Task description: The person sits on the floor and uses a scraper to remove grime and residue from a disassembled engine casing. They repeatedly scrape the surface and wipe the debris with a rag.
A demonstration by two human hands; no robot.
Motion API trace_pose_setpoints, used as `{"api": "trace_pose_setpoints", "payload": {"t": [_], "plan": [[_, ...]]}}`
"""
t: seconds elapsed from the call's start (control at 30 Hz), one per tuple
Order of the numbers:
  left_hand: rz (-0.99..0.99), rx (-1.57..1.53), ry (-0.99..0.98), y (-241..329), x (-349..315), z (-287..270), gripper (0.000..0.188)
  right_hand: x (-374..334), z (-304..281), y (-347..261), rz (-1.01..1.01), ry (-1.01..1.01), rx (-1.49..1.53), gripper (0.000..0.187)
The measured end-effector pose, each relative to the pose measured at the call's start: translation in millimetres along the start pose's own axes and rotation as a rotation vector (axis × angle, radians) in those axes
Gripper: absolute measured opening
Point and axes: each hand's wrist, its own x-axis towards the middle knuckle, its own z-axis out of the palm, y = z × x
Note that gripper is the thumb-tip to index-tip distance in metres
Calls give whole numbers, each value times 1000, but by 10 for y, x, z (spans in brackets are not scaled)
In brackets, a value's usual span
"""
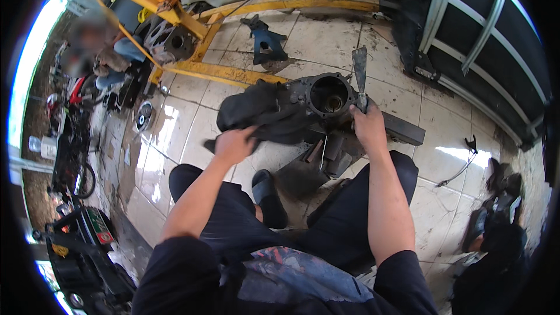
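Note:
A greasy metal gearbox housing [300, 90] with a round opening lies in front of my knees. Over its left part is a bunched dark cloth [249, 107]. My left hand [232, 146] is closed on the near edge of that cloth. In my right hand [368, 125], beside the round opening, is a scraper [359, 67] with a wide flat blade pointing away from me; the fingers wrap its handle. Below the housing are dark blocks [334, 147] and a thin metal rod, partly hidden.
A yellow hoist frame [233, 73] stands on the tiled floor beyond. A blue stand [268, 41] sits inside it. Dark metal-framed panels [466, 29] rise at the right. A fork-shaped part with a cable [470, 146] lies nearby. Another person [496, 245] is at lower right, another at upper left.

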Motion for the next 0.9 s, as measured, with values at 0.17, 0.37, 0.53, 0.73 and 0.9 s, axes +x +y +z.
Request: {"api": "trace_pose_setpoints", "payload": {"t": [0.17, 0.37, 0.53, 0.73, 0.9], "plan": [[-325, -248, 217, -407, 344, -677, 33, 52, 17, 15, 81, 4, 195, 28], [-34, -655, 1314, 746, 471, -1173, 23, 59, 46, 61, -58, 68, -6, 29], [353, 301, 208, -642, 13, 231, 30, 56, 227, -147, 33, -66, 82, 35], [-450, -602, 783, 181, 355, -1248, 36, 109, 34, 168, 46, 5, 85, 36], [195, -315, 573, -24, 304, -568, 24, 68, 108, 58, -21, 0, 21, 35]]}}
